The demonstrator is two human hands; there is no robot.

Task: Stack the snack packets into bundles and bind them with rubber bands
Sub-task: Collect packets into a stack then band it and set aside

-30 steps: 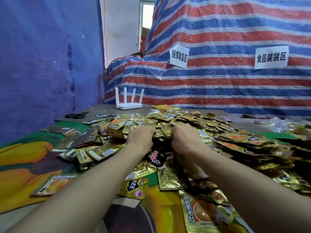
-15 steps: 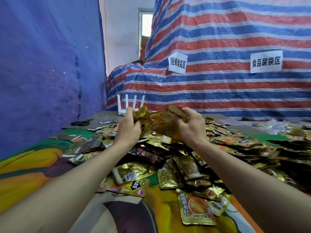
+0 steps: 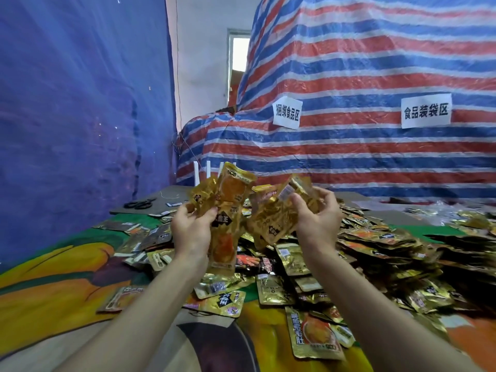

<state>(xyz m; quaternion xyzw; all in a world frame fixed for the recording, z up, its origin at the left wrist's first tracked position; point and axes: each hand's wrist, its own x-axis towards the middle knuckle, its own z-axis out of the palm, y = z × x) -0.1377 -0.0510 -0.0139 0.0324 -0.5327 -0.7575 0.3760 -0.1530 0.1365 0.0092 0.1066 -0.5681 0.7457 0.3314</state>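
Your left hand (image 3: 192, 226) and right hand (image 3: 316, 218) have lifted off the pile (image 3: 375, 237), fingers each grasping unaligned snack packets (image 3: 232, 189); squaring comes next.

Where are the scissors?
In the head view, the scissors lie far back on the left, on the grey board beside the blue wall, left of the white router.

Packing wkshp: packet heap (image 3: 375, 242), zone signs (image 3: 426, 110)

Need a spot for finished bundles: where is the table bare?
Bare printed cloth lies left of the packet pile, below the blue curtain; also the grey board beside the scissors. Centre and right are crowded.
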